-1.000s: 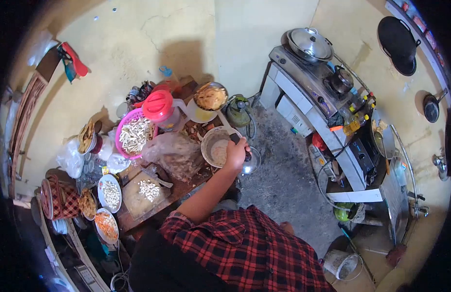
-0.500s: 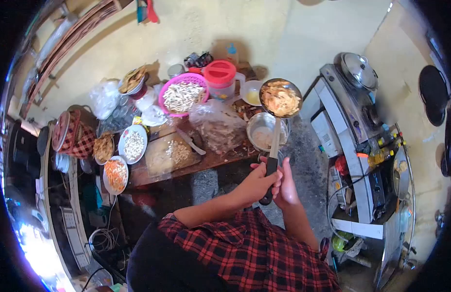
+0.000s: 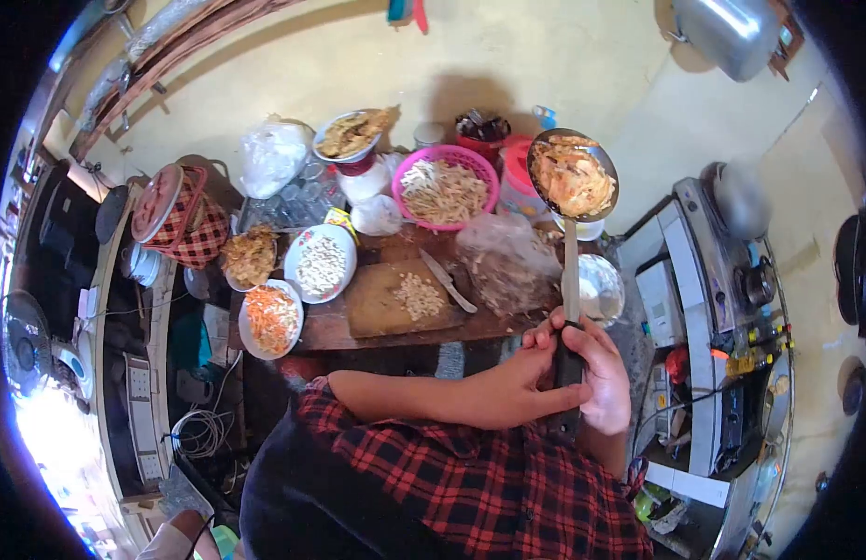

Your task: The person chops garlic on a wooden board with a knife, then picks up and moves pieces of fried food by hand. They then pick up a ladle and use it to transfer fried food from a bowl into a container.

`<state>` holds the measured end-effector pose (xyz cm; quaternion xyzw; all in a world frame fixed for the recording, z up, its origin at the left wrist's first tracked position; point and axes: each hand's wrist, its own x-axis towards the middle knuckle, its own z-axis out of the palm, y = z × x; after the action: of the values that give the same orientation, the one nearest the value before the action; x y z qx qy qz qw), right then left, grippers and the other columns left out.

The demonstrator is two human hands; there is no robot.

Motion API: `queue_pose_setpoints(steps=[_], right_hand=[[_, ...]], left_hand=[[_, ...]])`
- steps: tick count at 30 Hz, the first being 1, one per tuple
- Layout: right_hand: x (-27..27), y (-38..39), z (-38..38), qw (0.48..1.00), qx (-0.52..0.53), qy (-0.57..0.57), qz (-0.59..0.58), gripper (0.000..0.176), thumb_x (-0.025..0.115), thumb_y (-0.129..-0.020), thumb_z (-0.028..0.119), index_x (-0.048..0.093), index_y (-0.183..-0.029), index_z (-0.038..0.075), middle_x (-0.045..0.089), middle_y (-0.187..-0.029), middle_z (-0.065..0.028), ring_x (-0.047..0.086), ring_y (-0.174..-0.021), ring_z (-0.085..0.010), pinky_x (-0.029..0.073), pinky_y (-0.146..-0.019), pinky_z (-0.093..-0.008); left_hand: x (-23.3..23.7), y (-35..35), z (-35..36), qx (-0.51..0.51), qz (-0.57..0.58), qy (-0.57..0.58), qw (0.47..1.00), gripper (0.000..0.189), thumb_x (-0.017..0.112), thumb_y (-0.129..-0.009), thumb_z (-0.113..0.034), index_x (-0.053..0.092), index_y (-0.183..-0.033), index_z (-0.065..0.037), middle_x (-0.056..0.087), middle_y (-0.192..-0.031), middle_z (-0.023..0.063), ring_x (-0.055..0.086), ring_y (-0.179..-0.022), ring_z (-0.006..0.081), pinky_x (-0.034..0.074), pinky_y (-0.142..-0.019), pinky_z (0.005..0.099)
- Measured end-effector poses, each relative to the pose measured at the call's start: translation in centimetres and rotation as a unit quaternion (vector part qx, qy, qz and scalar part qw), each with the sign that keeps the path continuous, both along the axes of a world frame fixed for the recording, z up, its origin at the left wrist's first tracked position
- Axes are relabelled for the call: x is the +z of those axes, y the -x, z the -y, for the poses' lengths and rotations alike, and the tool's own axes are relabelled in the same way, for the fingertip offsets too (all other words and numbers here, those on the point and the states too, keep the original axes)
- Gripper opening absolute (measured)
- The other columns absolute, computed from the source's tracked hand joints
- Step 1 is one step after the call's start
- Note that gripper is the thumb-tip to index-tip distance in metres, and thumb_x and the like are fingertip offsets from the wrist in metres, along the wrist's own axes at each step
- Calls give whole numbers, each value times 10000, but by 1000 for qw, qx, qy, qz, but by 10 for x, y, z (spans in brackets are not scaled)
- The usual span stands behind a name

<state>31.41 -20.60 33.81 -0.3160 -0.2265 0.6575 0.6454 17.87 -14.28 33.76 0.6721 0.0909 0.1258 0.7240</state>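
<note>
Both hands are on the black grip of a long-handled skimmer, whose round dark head holds browned fried pieces. My left hand is closed around the grip from the left, its thumb lying across it. From the right, my right hand wraps the same grip with its fingers against the left ones. The skimmer's head is raised in front of a red-lidded container and partly covers it. Just left of the handle lies a clear plastic bag of brownish pieces, and to its right stands a metal bowl.
On the wooden table are a cutting board with chopped white pieces, a knife, a pink basket of pale strips, and several plates of food. A stove stands on the right. Someone's knee shows at the lower left.
My view has swung left, so the table sits further right in the picture. Both hands still hold the skimmer, and my right hand has closed more around its grip.
</note>
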Motion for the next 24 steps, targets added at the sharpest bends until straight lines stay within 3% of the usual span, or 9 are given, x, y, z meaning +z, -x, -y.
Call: queue_pose_setpoints(steps=[4, 6, 10, 11, 12, 14, 15, 18, 24], right_hand=[[10, 26, -28, 1000, 5, 20, -14, 206, 512, -888, 141, 492, -1046, 9, 560, -889, -117, 524, -1051, -325, 440, -898, -406], [7, 29, -40, 999, 25, 22, 7, 224, 525, -883, 161, 494, -1046, 11, 547, -880, -116, 523, -1057, -332, 439, -885, -409], [-1, 43, -59, 997, 67, 29, -5, 234, 546, -875, 174, 486, -1033, 11, 508, -847, -93, 543, -963, -298, 478, -764, -389], [2, 49, -62, 995, 64, 57, -54, 237, 546, -877, 174, 465, -1023, 6, 470, -796, -59, 550, -755, -221, 525, -674, -364], [0, 49, -66, 995, 64, 54, -53, 237, 546, -877, 174, 465, -1023, 6, 470, -796, -59, 550, -755, -221, 525, -674, -364], [-4, 45, -73, 987, 122, 85, -69, 234, 541, -882, 175, 443, -1011, 8, 437, -756, -37, 497, -593, -148, 526, -535, -304], [-6, 51, -76, 989, 104, 95, -46, 227, 536, -885, 177, 436, -1006, 13, 420, -728, -22, 478, -532, -118, 464, -414, -237], [-23, 57, -87, 986, 113, 111, -57, 228, 537, -883, 179, 438, -1004, 13, 420, -711, -16, 477, -535, -117, 465, -425, -236], [-50, 73, -96, 986, 107, 120, -49, 195, 534, -864, 152, 444, -986, 29, 419, -682, -2, 442, -506, -100, 384, -394, -236]], left_hand=[[-1, 41, -44, 1, 29, -98, 995, 486, 576, -870, -378, 472, -1065, 55, 521, -891, 159, 527, -854, 223, 437, -725, 329], [7, 68, -69, -69, 1, -134, 989, 399, 593, -868, -315, 506, -1078, 13, 566, -847, 116, 565, -836, 183, 451, -727, 320], [-17, 117, -107, -79, -47, -128, 988, 343, 600, -873, -253, 526, -1112, -19, 599, -878, 72, 576, -857, 172, 452, -763, 315], [-27, 130, -114, -46, -51, -152, 986, 337, 599, -873, -245, 529, -1113, -20, 603, -899, 75, 578, -866, 165, 453, -764, 313], [-35, 142, -121, -13, -55, -177, 983, 331, 599, -873, -238, 532, -1114, -21, 607, -920, 77, 580, -875, 158, 453, -766, 310], [-51, 163, -136, 26, -54, -171, 983, 319, 597, -875, -229, 537, -1115, -27, 603, -925, 68, 571, -873, 144, 450, -765, 295], [-57, 173, -142, 65, -54, -161, 983, 308, 595, -878, -220, 542, -1116, -32, 599, -929, 59, 562, -872, 130, 447, -763, 279], [-69, 194, -157, 107, -88, -53, 989, 278, 593, -880, -194, 553, -1112, -46, 586, -932, 36, 537, -862, 98, 437, -763, 251], [-73, 223, -175, 159, -130, -58, 977, 268, 592, -880, -163, 552, -1121, -53, 582, -925, 30, 532, -833, 82, 441, -754, 247]])
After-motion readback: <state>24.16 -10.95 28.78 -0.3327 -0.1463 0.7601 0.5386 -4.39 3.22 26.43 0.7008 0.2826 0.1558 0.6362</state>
